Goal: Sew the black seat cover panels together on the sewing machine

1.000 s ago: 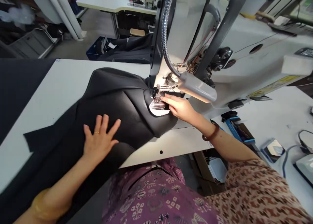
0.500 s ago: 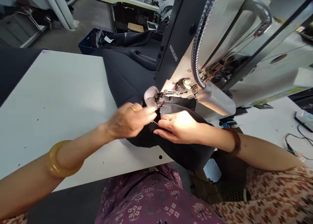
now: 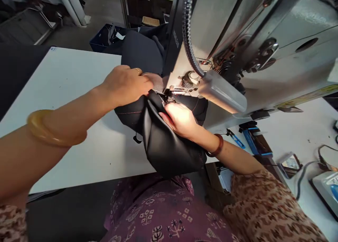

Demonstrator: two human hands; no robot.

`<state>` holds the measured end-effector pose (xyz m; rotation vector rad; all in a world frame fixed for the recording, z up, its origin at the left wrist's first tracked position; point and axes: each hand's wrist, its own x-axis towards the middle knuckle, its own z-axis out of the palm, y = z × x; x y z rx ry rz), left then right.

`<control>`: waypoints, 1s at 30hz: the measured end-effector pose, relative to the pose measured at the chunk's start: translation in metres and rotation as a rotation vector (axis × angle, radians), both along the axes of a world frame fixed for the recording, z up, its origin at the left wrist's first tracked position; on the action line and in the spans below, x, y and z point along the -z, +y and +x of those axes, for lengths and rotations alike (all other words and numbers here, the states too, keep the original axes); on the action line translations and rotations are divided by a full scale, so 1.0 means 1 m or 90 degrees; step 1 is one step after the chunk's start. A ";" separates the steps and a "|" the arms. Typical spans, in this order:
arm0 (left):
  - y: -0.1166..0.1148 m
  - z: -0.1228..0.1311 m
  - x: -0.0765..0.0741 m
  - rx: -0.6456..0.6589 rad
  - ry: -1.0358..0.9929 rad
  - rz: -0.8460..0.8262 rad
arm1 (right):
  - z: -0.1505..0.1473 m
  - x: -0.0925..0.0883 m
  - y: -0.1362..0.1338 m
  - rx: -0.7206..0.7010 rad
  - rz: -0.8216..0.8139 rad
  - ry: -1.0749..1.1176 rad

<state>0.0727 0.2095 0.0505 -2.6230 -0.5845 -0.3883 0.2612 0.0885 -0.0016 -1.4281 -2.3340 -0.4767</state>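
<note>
A piece of black leather-like material point(image 3: 169, 154) with reddish stitching lies bunched under the sewing machine point(image 3: 200, 38) and sags over the table's front edge. My left hand point(image 3: 126, 85) grips a raised fold of it, just left of the presser foot point(image 3: 170, 98). Close in front of the foot, my right hand point(image 3: 181, 119) is closed on the same material, thumb on top and the other fingers partly hidden by the folds. The machine's lamp point(image 3: 223, 90) shines over my right hand. The needle itself cannot be made out.
The white table point(image 3: 71, 94) spreads to the left. On the right lie a blue cutter point(image 3: 236, 139), a blue box point(image 3: 257, 141) and a device with a cable point(image 3: 327, 191). A dark blue bin point(image 3: 99, 38) with scraps stands behind the table.
My left hand has moved up and left, lifting a fold of the black material. The material is turned so its shiny side shows. The view has shifted closer to the machine.
</note>
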 end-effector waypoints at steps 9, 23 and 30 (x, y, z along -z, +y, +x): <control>-0.019 0.020 0.018 0.120 0.009 0.011 | 0.039 0.021 -0.019 -0.013 0.062 0.069; -0.021 0.023 0.022 0.216 -0.010 0.064 | 0.025 0.008 -0.024 -0.048 -0.243 0.290; -0.038 0.016 0.039 0.150 -0.079 -0.011 | 0.024 -0.032 0.006 0.006 -0.618 0.626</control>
